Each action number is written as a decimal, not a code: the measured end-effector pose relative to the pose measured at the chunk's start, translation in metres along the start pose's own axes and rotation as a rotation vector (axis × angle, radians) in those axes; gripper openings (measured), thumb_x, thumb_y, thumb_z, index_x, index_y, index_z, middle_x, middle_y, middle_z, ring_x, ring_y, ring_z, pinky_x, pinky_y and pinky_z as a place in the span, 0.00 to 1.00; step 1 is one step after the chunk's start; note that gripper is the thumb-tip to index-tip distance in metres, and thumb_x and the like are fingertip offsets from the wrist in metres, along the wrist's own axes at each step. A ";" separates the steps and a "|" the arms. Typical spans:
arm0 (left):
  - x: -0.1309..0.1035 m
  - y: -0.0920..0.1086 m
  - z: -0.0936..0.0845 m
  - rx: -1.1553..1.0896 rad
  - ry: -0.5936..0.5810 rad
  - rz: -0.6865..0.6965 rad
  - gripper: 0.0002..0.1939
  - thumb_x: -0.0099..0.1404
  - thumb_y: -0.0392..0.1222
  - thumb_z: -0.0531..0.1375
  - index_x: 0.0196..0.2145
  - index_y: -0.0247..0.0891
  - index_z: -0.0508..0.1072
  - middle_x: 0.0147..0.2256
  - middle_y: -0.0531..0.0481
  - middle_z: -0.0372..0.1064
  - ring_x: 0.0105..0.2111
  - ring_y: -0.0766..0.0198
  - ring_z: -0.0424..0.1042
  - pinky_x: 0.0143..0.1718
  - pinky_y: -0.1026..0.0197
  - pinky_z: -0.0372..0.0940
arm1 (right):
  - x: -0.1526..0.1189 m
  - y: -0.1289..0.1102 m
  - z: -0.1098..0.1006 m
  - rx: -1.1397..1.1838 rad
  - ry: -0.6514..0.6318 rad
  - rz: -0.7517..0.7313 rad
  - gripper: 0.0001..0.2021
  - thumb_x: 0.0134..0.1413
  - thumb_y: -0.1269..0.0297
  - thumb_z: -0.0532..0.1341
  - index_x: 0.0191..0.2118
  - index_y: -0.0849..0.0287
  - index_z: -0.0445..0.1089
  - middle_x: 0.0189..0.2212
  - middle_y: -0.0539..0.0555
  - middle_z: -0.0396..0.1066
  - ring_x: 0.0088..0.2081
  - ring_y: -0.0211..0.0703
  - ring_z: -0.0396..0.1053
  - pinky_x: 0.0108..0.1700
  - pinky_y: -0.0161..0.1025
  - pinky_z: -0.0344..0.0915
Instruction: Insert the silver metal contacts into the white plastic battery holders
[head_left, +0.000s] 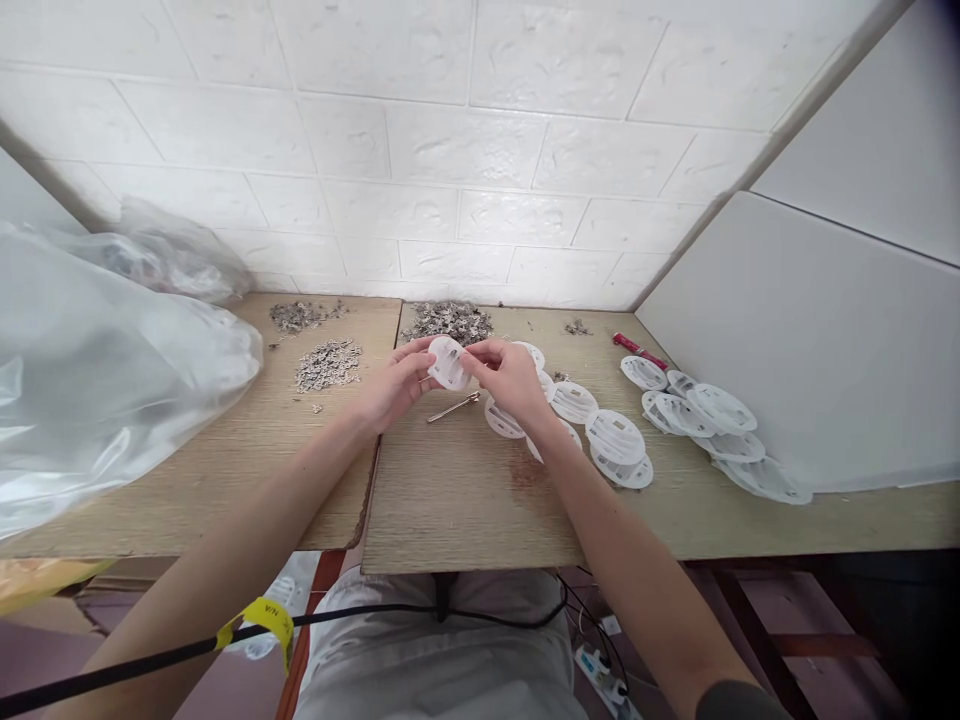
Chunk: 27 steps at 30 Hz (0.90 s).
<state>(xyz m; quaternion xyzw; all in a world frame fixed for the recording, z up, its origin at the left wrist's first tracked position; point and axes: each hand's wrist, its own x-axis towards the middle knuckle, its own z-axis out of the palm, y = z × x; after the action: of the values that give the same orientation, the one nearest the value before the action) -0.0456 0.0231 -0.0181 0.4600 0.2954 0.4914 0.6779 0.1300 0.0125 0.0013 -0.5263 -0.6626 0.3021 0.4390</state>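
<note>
Between my two hands, above the table, is a white round plastic disc (448,364) with small metal pieces on it. My left hand (401,385) grips its left edge, fingers behind and thumb in front. My right hand (510,376) is closed at the disc's right side, thumb pressed against its face. Whether a small part is pinched there is too small to tell. Below lies a thin metal tool (453,407) like tweezers. Just behind the hands is a heap of small metal parts (452,322). Similar discs (615,437) lie partly under my right forearm.
More white discs (721,408) overlap at the right, by a pale panel (810,360). A red tool (639,350) lies behind them. Two piles of metal pieces (328,365) sit on the left. A large plastic bag (120,370) covers the left end. A black cable (360,612) crosses my lap.
</note>
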 end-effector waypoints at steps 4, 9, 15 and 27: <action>-0.002 -0.002 0.000 0.253 0.023 0.085 0.19 0.54 0.48 0.67 0.42 0.37 0.73 0.41 0.46 0.74 0.36 0.64 0.73 0.39 0.60 0.68 | -0.001 0.001 0.004 0.001 0.033 -0.027 0.07 0.52 0.63 0.62 0.32 0.62 0.72 0.28 0.52 0.74 0.29 0.38 0.68 0.33 0.35 0.62; -0.003 -0.004 -0.001 0.629 0.114 0.302 0.15 0.58 0.50 0.64 0.35 0.36 0.70 0.34 0.48 0.73 0.32 0.65 0.72 0.32 0.63 0.69 | -0.008 -0.002 0.011 -0.219 0.098 -0.313 0.06 0.58 0.64 0.59 0.34 0.60 0.71 0.33 0.53 0.74 0.32 0.38 0.68 0.33 0.34 0.60; -0.008 -0.002 -0.003 1.051 0.221 0.646 0.04 0.59 0.39 0.60 0.33 0.38 0.68 0.32 0.53 0.71 0.29 0.70 0.68 0.33 0.66 0.66 | -0.013 0.001 0.019 -0.508 0.163 -0.592 0.12 0.65 0.65 0.51 0.38 0.59 0.72 0.35 0.56 0.74 0.36 0.40 0.69 0.35 0.35 0.60; 0.000 0.012 -0.014 1.099 0.100 0.210 0.09 0.55 0.43 0.59 0.31 0.35 0.73 0.24 0.53 0.68 0.23 0.69 0.62 0.23 0.66 0.56 | 0.007 -0.007 0.026 -0.360 -0.116 -0.062 0.09 0.55 0.62 0.59 0.28 0.60 0.70 0.25 0.49 0.69 0.28 0.37 0.62 0.30 0.34 0.53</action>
<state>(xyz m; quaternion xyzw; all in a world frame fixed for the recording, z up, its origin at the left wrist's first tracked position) -0.0621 0.0284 -0.0124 0.7486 0.4924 0.3516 0.2712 0.1037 0.0186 -0.0022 -0.5574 -0.7459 0.1951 0.3079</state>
